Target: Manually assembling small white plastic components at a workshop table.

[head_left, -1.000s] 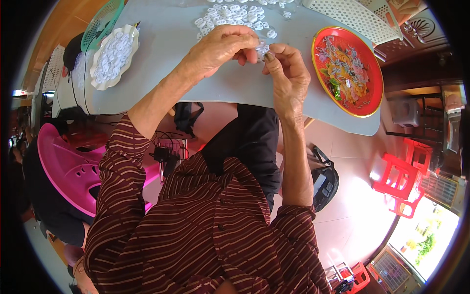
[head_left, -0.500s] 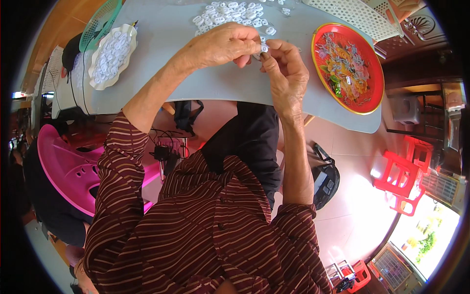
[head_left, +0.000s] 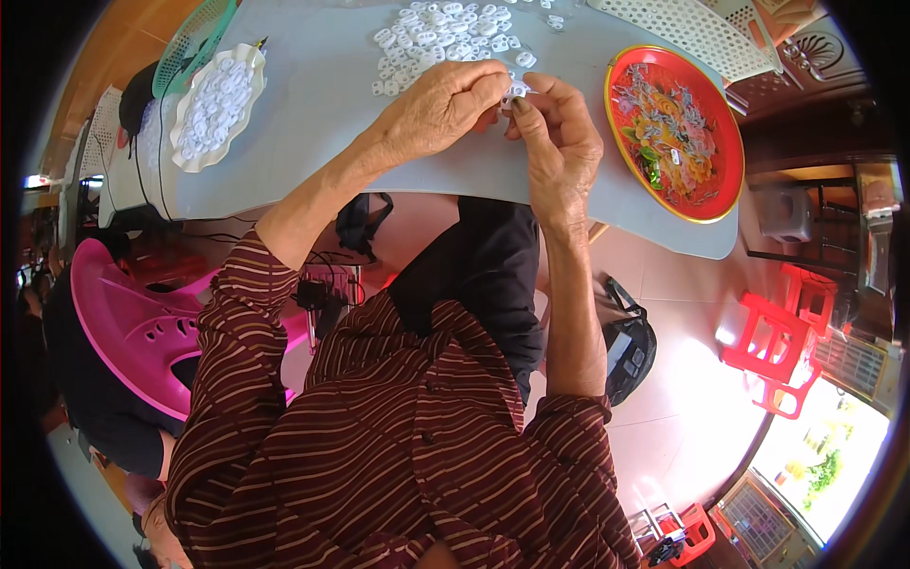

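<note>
Above the table's near edge my left hand (head_left: 441, 106) and my right hand (head_left: 559, 133) meet fingertip to fingertip, both closed. Pinched between them is a small white plastic piece (head_left: 515, 93) with dark holes, partly covered by the fingers. Just beyond my left hand spreads a pile of similar white oval pieces (head_left: 441, 33) lying loose on the grey table (head_left: 313, 114). To the right of my right hand stands a round red tray (head_left: 728, 156) with a gold rim, holding many small thin greyish pieces (head_left: 697, 123) over a flower pattern.
At the left a scalloped white dish (head_left: 248, 95) holds more white pieces, beside a green mesh basket (head_left: 180, 57). A white perforated basket (head_left: 682, 33) stands at the far right. Below are a pink plastic chair (head_left: 104, 322), a black bag (head_left: 633, 356) and red stools (head_left: 773, 337).
My left hand has shifted slightly down toward me, uncovering more of the pile. The white piece has turned a little between my fingers. My right hand has barely moved.
</note>
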`<control>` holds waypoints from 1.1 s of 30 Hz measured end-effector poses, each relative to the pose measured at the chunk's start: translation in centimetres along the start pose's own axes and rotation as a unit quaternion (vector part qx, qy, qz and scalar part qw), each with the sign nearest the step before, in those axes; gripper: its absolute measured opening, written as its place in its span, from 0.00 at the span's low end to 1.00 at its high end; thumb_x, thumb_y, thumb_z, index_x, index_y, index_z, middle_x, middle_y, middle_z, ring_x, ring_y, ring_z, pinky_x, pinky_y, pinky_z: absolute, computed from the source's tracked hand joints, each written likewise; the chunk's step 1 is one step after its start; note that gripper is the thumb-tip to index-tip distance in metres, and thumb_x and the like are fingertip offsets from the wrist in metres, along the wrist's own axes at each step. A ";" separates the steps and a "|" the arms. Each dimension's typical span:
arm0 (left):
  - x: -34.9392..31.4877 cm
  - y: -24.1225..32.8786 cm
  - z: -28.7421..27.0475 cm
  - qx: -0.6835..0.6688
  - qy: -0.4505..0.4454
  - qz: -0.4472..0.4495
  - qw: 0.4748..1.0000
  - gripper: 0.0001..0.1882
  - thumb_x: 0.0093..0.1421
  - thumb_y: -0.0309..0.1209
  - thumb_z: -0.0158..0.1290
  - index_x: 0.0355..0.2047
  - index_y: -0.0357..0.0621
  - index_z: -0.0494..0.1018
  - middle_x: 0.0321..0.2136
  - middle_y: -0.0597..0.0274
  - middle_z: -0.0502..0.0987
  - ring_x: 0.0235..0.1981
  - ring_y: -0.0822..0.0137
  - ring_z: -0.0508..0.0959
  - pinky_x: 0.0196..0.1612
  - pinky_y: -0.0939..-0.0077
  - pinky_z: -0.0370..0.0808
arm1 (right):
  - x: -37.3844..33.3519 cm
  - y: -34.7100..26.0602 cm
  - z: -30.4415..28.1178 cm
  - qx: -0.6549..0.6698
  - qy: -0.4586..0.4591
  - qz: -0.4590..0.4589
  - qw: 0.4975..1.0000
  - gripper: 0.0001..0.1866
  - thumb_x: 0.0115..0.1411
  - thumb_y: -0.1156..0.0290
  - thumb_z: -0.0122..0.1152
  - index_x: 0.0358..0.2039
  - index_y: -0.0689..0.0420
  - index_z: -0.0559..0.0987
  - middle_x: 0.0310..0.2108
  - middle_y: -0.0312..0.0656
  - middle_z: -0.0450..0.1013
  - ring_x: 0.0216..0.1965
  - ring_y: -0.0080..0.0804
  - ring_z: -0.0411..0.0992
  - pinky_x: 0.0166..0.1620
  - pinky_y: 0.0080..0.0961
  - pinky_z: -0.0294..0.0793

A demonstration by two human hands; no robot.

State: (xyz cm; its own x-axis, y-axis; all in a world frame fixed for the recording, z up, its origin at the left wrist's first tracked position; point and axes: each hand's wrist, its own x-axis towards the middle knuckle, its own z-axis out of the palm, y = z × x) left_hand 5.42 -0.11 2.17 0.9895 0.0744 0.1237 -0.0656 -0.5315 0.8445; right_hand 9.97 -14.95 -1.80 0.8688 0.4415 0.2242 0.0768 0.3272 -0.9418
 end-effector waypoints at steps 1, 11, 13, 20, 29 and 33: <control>0.0 0.1 0.0 0.004 -0.004 0.005 1.000 0.20 0.64 0.43 0.40 0.33 0.35 0.69 0.20 0.61 0.66 0.22 0.69 0.64 0.29 0.74 0.65 | 0.0 0.0 -0.1 0.002 0.005 0.002 1.000 0.12 0.60 0.77 0.56 0.45 0.62 0.73 0.30 0.36 0.73 0.27 0.19 0.68 0.34 0.15 0.68; -0.5 -0.4 -0.1 -0.010 -0.010 -0.023 1.000 0.19 0.64 0.42 0.41 0.33 0.34 0.68 0.20 0.60 0.66 0.23 0.68 0.65 0.30 0.73 0.65 | -0.1 0.2 0.9 0.027 -0.031 -0.017 0.999 0.13 0.55 0.81 0.60 0.41 0.64 0.72 0.26 0.36 0.73 0.27 0.18 0.70 0.31 0.15 0.70; -0.9 -0.1 0.0 -0.025 -0.007 -0.016 1.000 0.19 0.64 0.41 0.41 0.33 0.34 0.67 0.20 0.60 0.66 0.23 0.68 0.65 0.30 0.73 0.65 | -0.3 0.7 0.5 -0.048 -0.037 -0.025 0.998 0.13 0.54 0.81 0.60 0.40 0.64 0.72 0.24 0.35 0.73 0.26 0.18 0.69 0.29 0.15 0.69; -2.5 -0.6 0.2 -0.065 -0.002 -0.039 0.997 0.19 0.65 0.40 0.40 0.32 0.34 0.69 0.20 0.63 0.68 0.24 0.72 0.66 0.31 0.75 0.65 | -0.8 -0.6 1.1 -0.164 -0.063 -0.069 0.982 0.09 0.54 0.80 0.61 0.35 0.63 0.71 0.20 0.37 0.73 0.22 0.19 0.68 0.27 0.17 0.68; -3.2 -0.8 0.8 -0.124 0.030 -0.051 0.991 0.19 0.64 0.41 0.38 0.25 0.38 0.67 0.17 0.65 0.68 0.22 0.73 0.64 0.29 0.75 0.63 | -0.8 -1.6 1.5 -0.182 -0.084 -0.056 0.978 0.08 0.55 0.80 0.60 0.33 0.62 0.70 0.19 0.38 0.73 0.22 0.21 0.70 0.26 0.19 0.69; -3.5 -1.7 1.1 -0.195 0.001 -0.063 0.979 0.20 0.64 0.42 0.37 0.25 0.38 0.67 0.18 0.65 0.66 0.23 0.73 0.64 0.30 0.76 0.63 | -0.8 -0.6 1.2 -0.119 -0.092 -0.050 0.987 0.06 0.57 0.79 0.59 0.32 0.63 0.71 0.20 0.39 0.74 0.23 0.22 0.72 0.27 0.18 0.70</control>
State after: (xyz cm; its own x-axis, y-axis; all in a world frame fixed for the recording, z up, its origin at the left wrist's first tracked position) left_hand 2.25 -0.39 -0.22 0.9927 0.1204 0.0055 0.0133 -0.1545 0.9879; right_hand 8.61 -14.49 -1.12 0.7495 0.5679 0.3403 0.2902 0.1802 -0.9399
